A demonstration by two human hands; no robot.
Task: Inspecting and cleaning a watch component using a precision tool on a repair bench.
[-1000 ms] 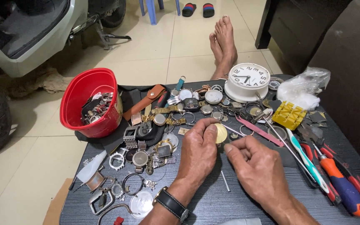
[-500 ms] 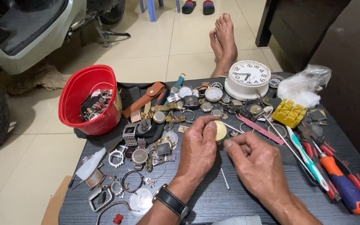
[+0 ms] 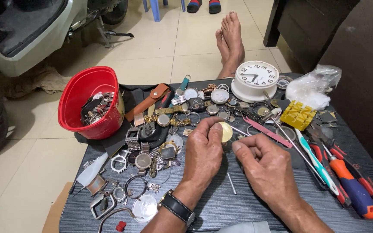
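While left hand (image 3: pixel 203 153) pinches gold disc (image 3: pixel 225 131), maybe caseback.

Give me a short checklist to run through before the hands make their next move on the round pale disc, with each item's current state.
1. Left hand has the round pale disc pinched at its fingertips: ok.
2. Right hand close beside the disc: ok; whether it holds a tool: cannot tell.
3. Thin metal pin lying loose on the dark table between the wrists, apart from both hands: ok.
4. Pink tweezers lying just beyond the right hand: ok.
5. Red tub of watch parts upright at the table's left edge: ok.
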